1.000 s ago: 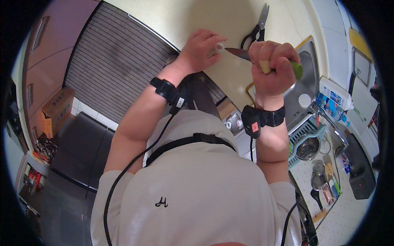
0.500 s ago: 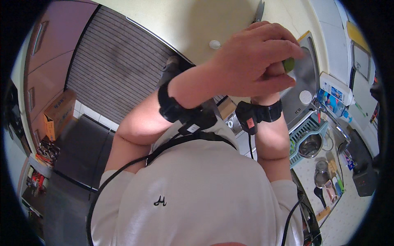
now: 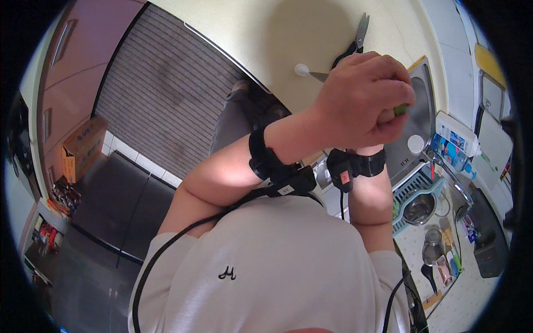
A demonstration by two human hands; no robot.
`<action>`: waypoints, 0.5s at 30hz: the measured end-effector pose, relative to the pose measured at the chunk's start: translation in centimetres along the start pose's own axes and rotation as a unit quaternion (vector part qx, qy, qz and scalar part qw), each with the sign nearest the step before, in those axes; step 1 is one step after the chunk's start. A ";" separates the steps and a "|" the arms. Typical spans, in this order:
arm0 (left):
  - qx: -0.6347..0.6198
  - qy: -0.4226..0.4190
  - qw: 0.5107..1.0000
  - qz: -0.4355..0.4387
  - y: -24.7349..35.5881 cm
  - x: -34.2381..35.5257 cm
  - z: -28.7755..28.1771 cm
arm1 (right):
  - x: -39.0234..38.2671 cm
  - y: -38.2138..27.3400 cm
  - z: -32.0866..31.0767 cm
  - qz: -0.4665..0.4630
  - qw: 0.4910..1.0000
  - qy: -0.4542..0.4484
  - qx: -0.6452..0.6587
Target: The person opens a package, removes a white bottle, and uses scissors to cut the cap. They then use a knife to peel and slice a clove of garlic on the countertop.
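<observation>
Clasped left over right, the hands (image 3: pixel 363 100) seemingly line the knife (image 3: pixel 318 76) up with the white piece (image 3: pixel 301 69); next needs steadiness.

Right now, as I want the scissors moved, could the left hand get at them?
Probably yes: the scissors lie partly uncovered just beyond the left hand, though it seems busy near the green knife handle.

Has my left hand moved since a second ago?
Yes: your left hand has moved rightward, closer to the steel sink, and now covers much of the knife.
</observation>
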State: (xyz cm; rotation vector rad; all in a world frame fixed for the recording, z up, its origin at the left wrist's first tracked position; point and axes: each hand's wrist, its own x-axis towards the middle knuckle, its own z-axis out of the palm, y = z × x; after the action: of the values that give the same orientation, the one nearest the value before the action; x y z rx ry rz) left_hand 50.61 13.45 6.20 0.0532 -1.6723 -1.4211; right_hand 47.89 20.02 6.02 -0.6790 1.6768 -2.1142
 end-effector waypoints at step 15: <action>0.003 0.010 1.000 -0.001 -0.2 0.2 0.1 | -0.1 -0.2 0.0 -0.003 1.000 -0.013 0.001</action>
State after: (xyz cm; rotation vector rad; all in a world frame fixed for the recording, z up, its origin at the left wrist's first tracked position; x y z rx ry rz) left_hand 50.30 13.35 6.16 0.0715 -1.6608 -1.4122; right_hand 48.02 20.12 6.16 -0.7081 1.6604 -2.1013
